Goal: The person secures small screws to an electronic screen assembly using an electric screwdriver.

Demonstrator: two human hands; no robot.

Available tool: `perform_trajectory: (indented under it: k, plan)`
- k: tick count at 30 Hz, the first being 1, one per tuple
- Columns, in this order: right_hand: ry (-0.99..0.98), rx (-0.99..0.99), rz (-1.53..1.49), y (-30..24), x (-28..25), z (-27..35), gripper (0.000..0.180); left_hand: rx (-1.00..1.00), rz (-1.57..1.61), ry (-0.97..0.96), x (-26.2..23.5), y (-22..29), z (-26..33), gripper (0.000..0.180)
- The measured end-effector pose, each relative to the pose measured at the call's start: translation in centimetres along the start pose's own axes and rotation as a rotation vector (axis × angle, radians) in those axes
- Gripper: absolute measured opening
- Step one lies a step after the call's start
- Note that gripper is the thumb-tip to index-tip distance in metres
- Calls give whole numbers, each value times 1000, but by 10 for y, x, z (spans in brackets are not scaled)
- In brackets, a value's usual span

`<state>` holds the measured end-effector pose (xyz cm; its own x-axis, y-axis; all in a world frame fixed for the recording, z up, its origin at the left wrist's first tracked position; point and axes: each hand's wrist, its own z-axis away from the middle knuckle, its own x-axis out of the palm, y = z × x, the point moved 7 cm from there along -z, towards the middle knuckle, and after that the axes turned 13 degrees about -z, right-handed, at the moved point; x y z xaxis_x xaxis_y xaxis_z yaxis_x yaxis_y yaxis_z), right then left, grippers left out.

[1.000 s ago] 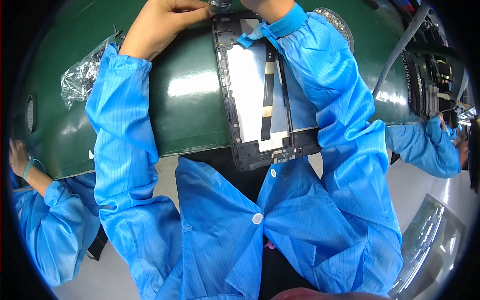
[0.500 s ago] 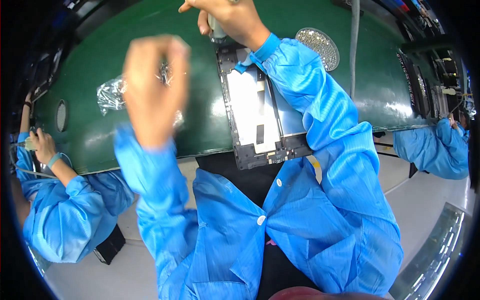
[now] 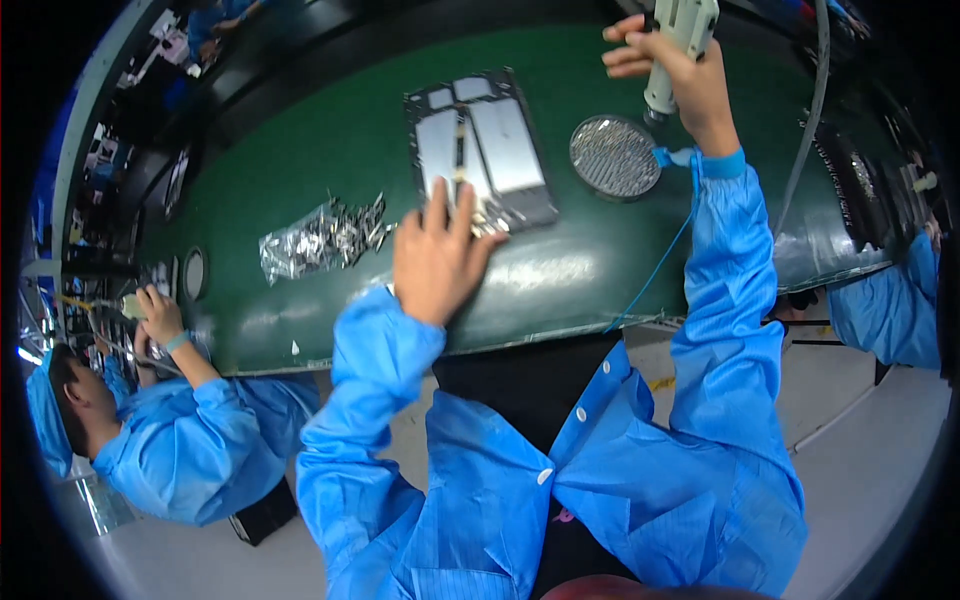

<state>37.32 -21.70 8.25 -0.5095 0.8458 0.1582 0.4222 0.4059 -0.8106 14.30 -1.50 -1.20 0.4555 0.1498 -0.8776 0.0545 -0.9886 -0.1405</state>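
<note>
Panel (image 3: 503,143) moved up the bench (image 3: 560,275), left hand (image 3: 437,258) spread at its near end, outstretched right hand (image 3: 698,88) gripping pale driver (image 3: 690,22)

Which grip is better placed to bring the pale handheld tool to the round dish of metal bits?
Right, probably. The right grip holds the tool, its tip near the dish in this view. The left grip is farther off, lying over the near edge of the dark-framed panel.

Left fingers (image 3: 436,208) spread, right fingers (image 3: 628,56) partly curled
</note>
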Motion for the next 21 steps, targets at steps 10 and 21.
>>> perform_trajectory:
  k: [10, 21]
  plan:
    - [114, 183, 77, -2, -6, 27, 21, -28, 0, -108, 166, -185, -196, 44]
    - [223, -343, 326, -30, -10, 19, 22, -516, 583, -328, 276, -17, -425, 98]
